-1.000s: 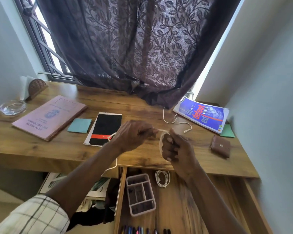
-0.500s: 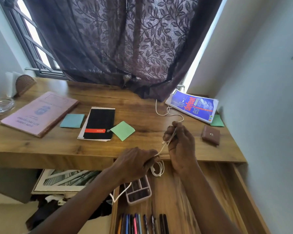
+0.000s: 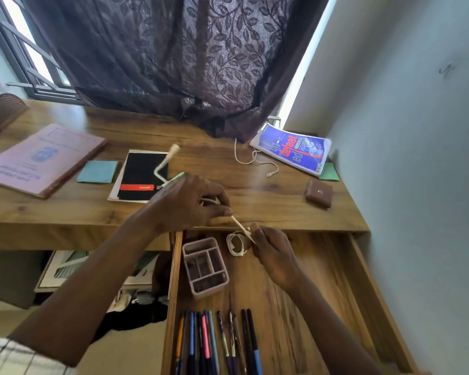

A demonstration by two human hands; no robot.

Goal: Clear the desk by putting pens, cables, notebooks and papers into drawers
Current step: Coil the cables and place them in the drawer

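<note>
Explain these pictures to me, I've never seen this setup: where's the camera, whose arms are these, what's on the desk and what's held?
No machine here: a person works with two bare hands, and one wide-angle camera on their head looks down at them. The left hand and right hand each pinch a thin white cable stretched between them, by the open wooden drawer. In it lie a coiled white cable, a pale plastic divider tray and a row of coloured pens. On the wooden desk lie a pink notebook, a black notepad, a teal paper square, a blue magazine, a brown wallet and another loose white cable.
</note>
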